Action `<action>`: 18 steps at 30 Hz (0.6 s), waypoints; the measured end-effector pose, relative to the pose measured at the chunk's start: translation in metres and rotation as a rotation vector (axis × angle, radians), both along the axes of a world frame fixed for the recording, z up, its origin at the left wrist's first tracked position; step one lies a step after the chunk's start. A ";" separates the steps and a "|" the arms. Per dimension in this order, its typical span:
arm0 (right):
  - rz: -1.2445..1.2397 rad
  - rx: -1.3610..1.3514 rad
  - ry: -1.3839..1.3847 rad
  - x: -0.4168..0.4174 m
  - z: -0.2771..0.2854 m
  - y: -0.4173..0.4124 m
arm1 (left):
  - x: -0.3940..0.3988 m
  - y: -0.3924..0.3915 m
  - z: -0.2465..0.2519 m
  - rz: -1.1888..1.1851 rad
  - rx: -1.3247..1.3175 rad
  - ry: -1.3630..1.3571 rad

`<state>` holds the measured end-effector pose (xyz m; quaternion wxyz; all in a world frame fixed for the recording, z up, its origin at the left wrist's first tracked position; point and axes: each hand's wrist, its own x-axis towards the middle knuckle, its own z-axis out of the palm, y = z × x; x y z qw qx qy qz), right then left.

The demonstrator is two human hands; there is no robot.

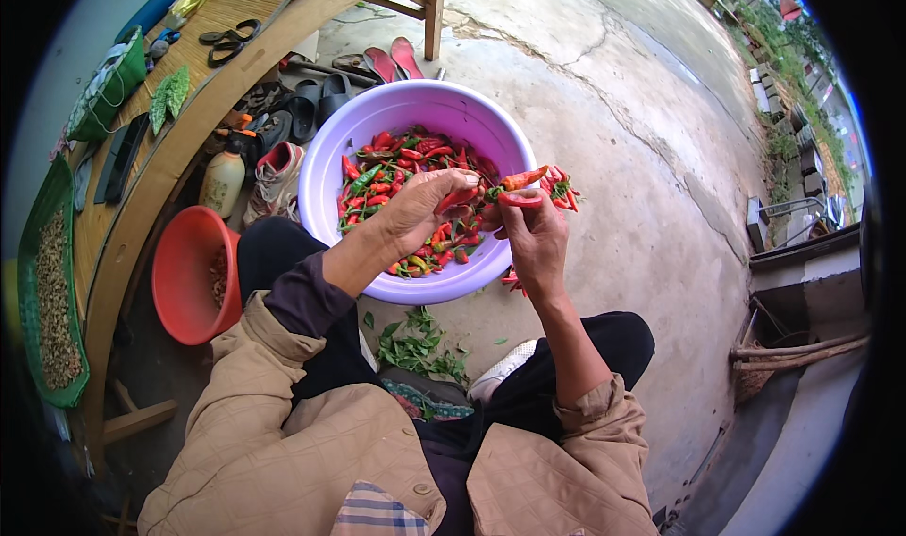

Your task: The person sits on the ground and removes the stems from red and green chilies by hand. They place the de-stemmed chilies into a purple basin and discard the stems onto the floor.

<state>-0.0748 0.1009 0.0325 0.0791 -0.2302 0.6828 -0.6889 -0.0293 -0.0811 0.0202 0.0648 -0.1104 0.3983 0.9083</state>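
Both my hands are raised over the right side of a purple plastic basin point(414, 298), which holds many red chili peppers point(439, 152) and some green ones. My left hand point(428, 200) has a red chili pepper point(456, 200) between thumb and fingers. Close beside it, my right hand point(534, 228) pinches another red chili pepper point(520, 200). An orange-red chili pepper point(525, 178) sticks out just above the right fingertips; what holds its stem end is unclear. A bunch of red chili peppers point(560, 188) shows beyond the right hand, outside the basin rim.
Green leaves point(421, 345) lie on the concrete floor between my feet. A red plastic bucket point(180, 274) stands left of my knee, near a spray bottle point(223, 182) and a sneaker point(276, 178). Slippers point(304, 108) lie behind the basin. A wood-framed bed point(191, 94) borders the left side.
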 end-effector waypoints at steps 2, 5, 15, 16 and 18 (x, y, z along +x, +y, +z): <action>0.009 0.003 -0.003 0.000 -0.001 -0.001 | -0.001 -0.001 -0.005 0.003 0.065 0.004; 0.014 0.006 -0.015 0.000 -0.002 0.000 | -0.001 0.001 -0.003 0.024 0.108 -0.034; 0.019 0.019 -0.007 0.001 -0.001 -0.002 | 0.000 0.006 0.005 0.070 0.136 -0.098; 0.019 0.021 -0.012 0.001 -0.001 -0.003 | 0.000 0.006 0.005 0.073 0.127 -0.096; 0.022 0.019 -0.012 0.002 -0.002 -0.003 | 0.000 0.006 0.005 0.073 0.110 -0.082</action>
